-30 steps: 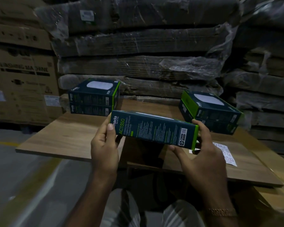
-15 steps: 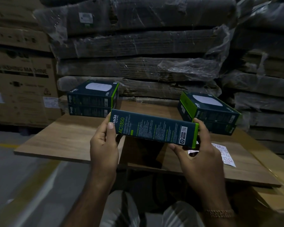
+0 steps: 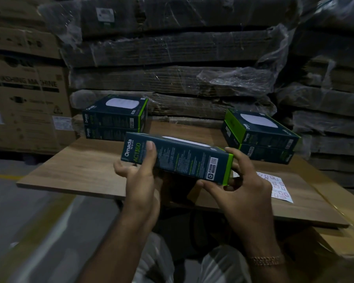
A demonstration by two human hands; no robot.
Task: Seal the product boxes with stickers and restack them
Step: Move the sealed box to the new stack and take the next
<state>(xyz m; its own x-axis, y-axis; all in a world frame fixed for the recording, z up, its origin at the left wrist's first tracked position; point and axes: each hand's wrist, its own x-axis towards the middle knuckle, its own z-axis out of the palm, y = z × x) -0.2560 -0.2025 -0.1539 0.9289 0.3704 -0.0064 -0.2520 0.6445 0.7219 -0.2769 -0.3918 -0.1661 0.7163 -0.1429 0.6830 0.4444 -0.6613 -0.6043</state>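
A single head-worn, wide-angle view looks forward and down from above the person's lap, so both forearms rise from 6 o'clock into the middle. It sits close to the dark teal rectangular product box with a green end band [image 3: 178,160], which fills the centre. The brown wood-grain surface [image 3: 78,168] spreads just behind it, and the plastic-wrapped stacks of flattened brown cardboard [image 3: 172,78] close off the view at 12 o'clock. Straight edges bow toward the borders.

You hold a dark teal box [image 3: 177,160] with a lime green stripe and white lettering. The surface [image 3: 80,166] has a brown wood grain. The sticker sheet [image 3: 278,186] is white with red marks.
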